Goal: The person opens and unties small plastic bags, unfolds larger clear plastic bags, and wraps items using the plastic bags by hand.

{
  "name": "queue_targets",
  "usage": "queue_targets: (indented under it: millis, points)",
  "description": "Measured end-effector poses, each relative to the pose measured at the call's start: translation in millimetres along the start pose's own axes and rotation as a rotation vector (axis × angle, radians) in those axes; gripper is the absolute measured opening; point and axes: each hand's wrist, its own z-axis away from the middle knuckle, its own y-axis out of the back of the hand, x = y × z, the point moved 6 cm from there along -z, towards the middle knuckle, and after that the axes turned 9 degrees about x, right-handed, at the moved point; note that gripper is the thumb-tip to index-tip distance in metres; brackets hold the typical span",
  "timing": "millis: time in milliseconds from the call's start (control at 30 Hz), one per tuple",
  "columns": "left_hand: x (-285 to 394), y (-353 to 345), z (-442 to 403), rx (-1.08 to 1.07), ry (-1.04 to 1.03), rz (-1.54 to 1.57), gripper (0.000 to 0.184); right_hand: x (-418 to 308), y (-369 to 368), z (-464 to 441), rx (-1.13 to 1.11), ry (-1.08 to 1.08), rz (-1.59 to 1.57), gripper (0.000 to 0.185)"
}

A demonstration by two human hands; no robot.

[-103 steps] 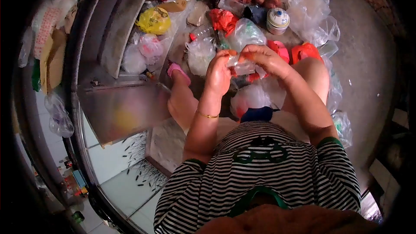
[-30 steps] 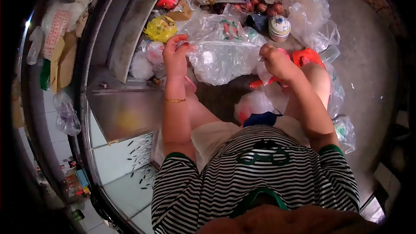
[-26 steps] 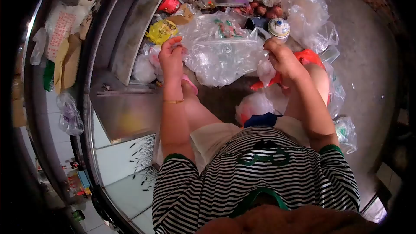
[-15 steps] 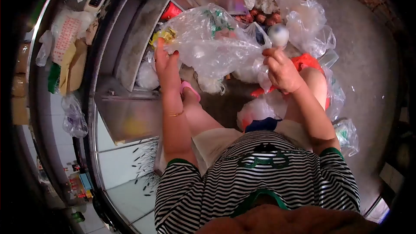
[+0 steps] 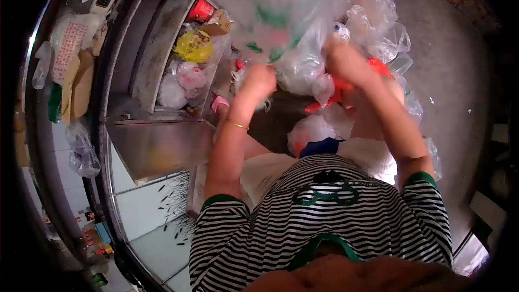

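A large clear plastic bag (image 5: 292,0) with green print is spread out and lifted in front of me, its upper part blurred. My left hand (image 5: 260,82) is closed at the bag's lower left edge, gripping the plastic. On the other side, my right hand (image 5: 345,64) is also closed at the bag's edge, though motion blurs its fingers. What the bag contains, if anything, cannot be made out. A white round item with a blue spot (image 5: 340,31) shows just beyond my right hand.
To the left, an open cabinet (image 5: 186,11) holds a yellow plastic bag (image 5: 194,46), a red container (image 5: 201,10) and whitish bags (image 5: 172,92). More clear bags (image 5: 378,16) and a red bag (image 5: 340,91) lie on the right. A steel cabinet door (image 5: 162,148) stands open.
The clear bag has risen and swung forward, uncovering the cabinet's contents. My left hand has moved right and closed from an outstretched pose. My right hand has shifted slightly.
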Motion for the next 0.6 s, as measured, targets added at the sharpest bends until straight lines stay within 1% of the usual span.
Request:
queue_targets:
  millis: [33, 67, 100, 133, 167, 200, 233, 267, 300, 333, 433, 467, 500, 567, 600]
  points:
    - [-31, -60, 11, -0.178, -0.007, 0.081, 0.01, 16, -67, 33, -0.372, -0.064, 0.11, 0.021]
    - [-34, -103, 44, -0.184, -0.357, 0.102, 0.013, 22, -118, 63, -0.458, 0.11, 0.133, 0.013]
    - [-24, -121, 62, -0.183, -0.708, 0.121, 0.016, 27, -167, 94, -0.531, 0.286, 0.142, 0.007]
    - [-22, -111, 42, -0.261, -0.442, 0.181, 0.021, -2, -158, 112, -0.735, 0.377, -0.004, 0.011]
    - [-24, -102, 31, -0.356, -0.157, 0.242, 0.03, -17, -135, 102, -0.555, 0.241, -0.078, 0.006]
    - [-29, -75, 17, -0.323, -0.002, 0.178, 0.038, -29, -110, 92, -0.378, 0.102, -0.14, 0.002]
    - [-41, -48, 8, -0.05, 0.141, 0.26, 0.045, -27, -90, 77, -0.174, -0.029, -0.176, 0.004]
    - [-29, -3, 3, 0.338, -0.045, 0.243, 0.051, -24, -83, 66, -0.114, 0.007, -0.163, 0.012]
    - [-17, 34, 4, 0.577, -0.088, 0.277, 0.053, -22, -76, 56, -0.049, 0.038, -0.153, 0.021]
    - [-5, 70, 7, 0.817, -0.134, 0.291, 0.056, -29, -43, 48, 0.111, -0.074, -0.338, 0.021]
    - [12, 51, 21, 0.672, -0.193, 0.325, 0.057, -55, 21, 55, 0.476, 0.141, -0.318, 0.024]
    - [18, 41, 26, 0.625, -0.214, 0.337, 0.058, -51, 4, 61, 0.379, 0.087, -0.376, 0.021]
    - [21, 32, 35, 0.575, -0.231, 0.346, 0.058, -42, -48, 68, 0.014, 0.086, -0.245, 0.016]
    - [1, -34, 62, 0.055, -0.246, 0.174, 0.047, -24, -106, 108, -0.686, -0.374, -0.149, 0.018]
    - [-19, -74, 70, -0.184, -0.257, 0.08, 0.043, -31, -105, 110, -0.685, -0.283, -0.112, 0.019]
